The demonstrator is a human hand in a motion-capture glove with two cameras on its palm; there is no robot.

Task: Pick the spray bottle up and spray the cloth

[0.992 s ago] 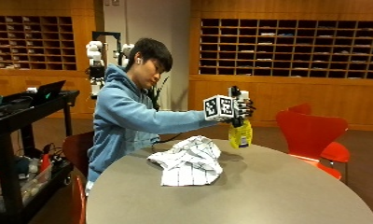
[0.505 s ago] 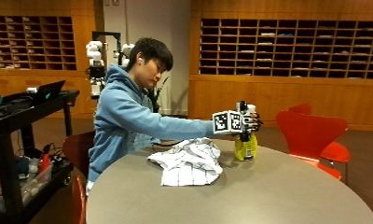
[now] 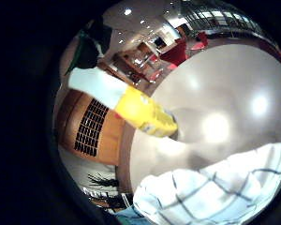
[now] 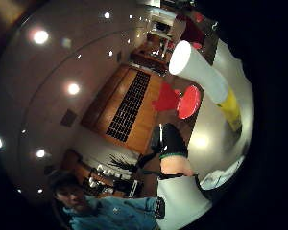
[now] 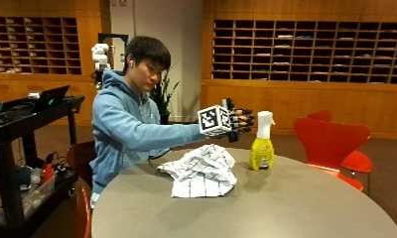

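Spray bottle [image 5: 261, 148] yellow, white head; cloth [image 5: 202, 171] white, dark checks; chair [image 5: 330, 144] red; table [image 5: 284, 208] grey.

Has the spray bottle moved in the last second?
Yes. The spray bottle has come down onto the table, beside the cloth; the right hand has released it.

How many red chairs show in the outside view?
1 for certain: the red chair stands behind the table, beyond the spray bottle. A dark red chair back also shows beside the person's hip. Others may be hidden.
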